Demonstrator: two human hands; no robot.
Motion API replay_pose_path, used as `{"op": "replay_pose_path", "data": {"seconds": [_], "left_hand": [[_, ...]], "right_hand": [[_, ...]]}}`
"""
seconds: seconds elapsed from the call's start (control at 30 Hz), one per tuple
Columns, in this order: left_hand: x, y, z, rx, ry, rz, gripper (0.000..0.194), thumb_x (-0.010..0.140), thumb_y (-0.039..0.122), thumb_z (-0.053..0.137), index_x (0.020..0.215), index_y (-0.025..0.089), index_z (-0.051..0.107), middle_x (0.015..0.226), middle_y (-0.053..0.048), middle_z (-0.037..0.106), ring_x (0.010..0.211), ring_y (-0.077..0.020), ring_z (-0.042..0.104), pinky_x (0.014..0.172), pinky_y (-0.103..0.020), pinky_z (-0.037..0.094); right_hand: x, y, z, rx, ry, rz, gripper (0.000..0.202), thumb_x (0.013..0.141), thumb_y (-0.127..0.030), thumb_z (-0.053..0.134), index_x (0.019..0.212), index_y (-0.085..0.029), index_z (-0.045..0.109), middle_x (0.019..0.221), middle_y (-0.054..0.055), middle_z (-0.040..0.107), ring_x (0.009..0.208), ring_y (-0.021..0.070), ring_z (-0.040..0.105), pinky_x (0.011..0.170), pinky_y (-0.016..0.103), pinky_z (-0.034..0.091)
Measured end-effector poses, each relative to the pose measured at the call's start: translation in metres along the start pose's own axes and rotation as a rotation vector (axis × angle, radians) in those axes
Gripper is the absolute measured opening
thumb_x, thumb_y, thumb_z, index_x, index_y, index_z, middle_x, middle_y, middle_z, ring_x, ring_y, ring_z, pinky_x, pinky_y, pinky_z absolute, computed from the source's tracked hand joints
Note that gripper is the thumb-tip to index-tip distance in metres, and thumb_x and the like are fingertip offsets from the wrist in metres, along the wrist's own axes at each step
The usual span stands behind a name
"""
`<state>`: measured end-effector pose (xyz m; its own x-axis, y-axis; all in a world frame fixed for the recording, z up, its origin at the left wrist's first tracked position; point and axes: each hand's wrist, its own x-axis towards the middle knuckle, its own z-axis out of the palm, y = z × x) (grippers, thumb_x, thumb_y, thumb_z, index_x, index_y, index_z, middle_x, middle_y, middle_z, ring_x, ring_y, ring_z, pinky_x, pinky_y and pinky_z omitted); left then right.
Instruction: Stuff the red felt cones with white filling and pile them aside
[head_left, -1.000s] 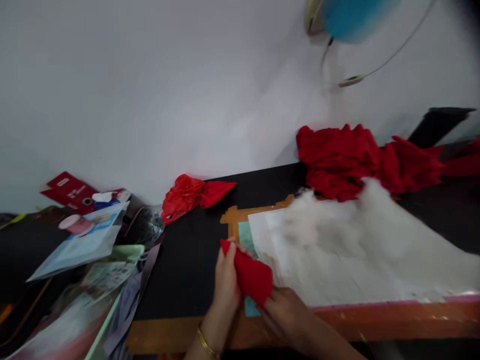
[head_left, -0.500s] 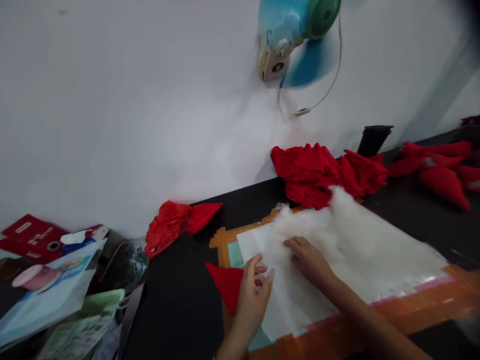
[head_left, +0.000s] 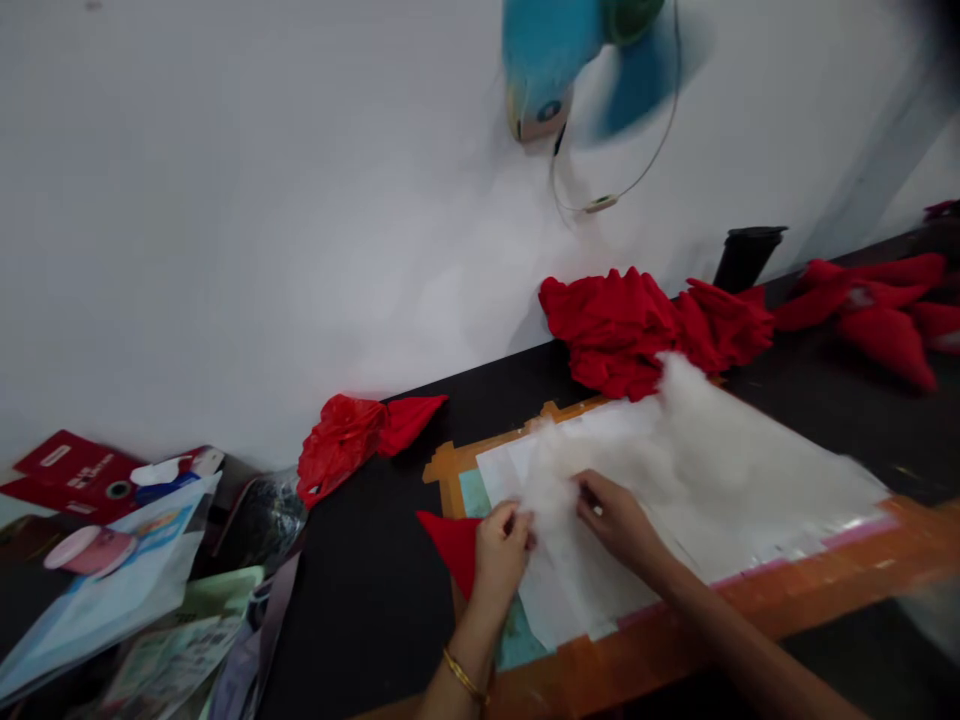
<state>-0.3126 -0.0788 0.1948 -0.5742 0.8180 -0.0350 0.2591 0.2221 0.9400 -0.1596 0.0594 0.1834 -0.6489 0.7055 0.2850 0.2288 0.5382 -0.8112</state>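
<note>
A tuft of white stuffing (head_left: 551,490) is stretched between both hands above a white sheet (head_left: 559,605) taped down with orange tape. My left hand (head_left: 504,545) pinches its left side, with curled fingers. On its right side, my right hand (head_left: 611,515) pinches it between thumb and fingers. A larger heap of white stuffing (head_left: 705,440) lies on the sheet to the right. Partly behind my left hand is a pointed red fabric piece (head_left: 454,545).
Crumpled red fabric (head_left: 622,325) lies by the wall, with a black cup (head_left: 748,257) behind it. Stuffed red pieces (head_left: 885,310) are at the right. A red bag (head_left: 341,440), a pink tub (head_left: 94,550) and papers are at the left. A fan (head_left: 555,50) hangs above.
My left hand has gone from open to pinching the stuffing. My right hand has closed on the tuft, which is now lifted between the hands. The view has shifted slightly.
</note>
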Motion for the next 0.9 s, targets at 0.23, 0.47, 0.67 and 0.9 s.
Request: {"op": "replay_pose_path", "data": {"seconds": [0.23,0.47,0.67,0.9], "left_hand": [[-0.003,-0.004,-0.022,0.015,0.022,0.051,0.023,0.081,0.031,0.05,0.068,0.017,0.063,0.065,0.0,0.054,0.064,-0.015,0.052,0.063,-0.025,0.039],[-0.001,-0.004,0.01,-0.053,0.001,-0.004,0.017,0.08,0.031,0.053,0.073,0.017,0.06,0.056,0.004,0.05,0.05,-0.0113,0.049,0.052,-0.022,0.038],[0.005,-0.008,-0.013,-0.026,0.045,-0.017,0.016,0.076,0.03,0.06,0.084,0.016,0.065,0.076,-0.003,0.061,0.065,-0.0141,0.055,0.058,-0.023,0.041],[0.01,0.001,0.012,0.032,-0.006,0.054,0.023,0.065,0.01,0.056,0.086,0.017,0.065,0.081,-0.002,0.063,0.076,-0.0153,0.055,0.069,-0.024,0.042]], "right_hand": [[-0.005,0.007,-0.012,0.099,-0.06,0.074,0.037,0.084,-0.031,0.049,0.119,-0.018,0.053,0.089,0.005,0.063,0.069,0.0173,0.06,0.066,0.031,0.051],[-0.006,-0.015,0.013,0.188,-0.151,-0.037,0.025,0.072,-0.018,0.046,0.091,-0.02,0.064,0.091,0.005,0.068,0.084,0.0197,0.062,0.077,0.031,0.05],[0.004,0.009,-0.001,0.146,-0.069,0.061,0.023,0.072,-0.019,0.045,0.087,-0.019,0.063,0.084,0.004,0.069,0.077,0.0214,0.063,0.072,0.032,0.048],[-0.003,-0.015,0.01,0.252,-0.201,0.013,0.032,0.074,-0.018,0.05,0.103,-0.019,0.063,0.097,0.005,0.068,0.087,0.0208,0.063,0.079,0.031,0.05]]}}
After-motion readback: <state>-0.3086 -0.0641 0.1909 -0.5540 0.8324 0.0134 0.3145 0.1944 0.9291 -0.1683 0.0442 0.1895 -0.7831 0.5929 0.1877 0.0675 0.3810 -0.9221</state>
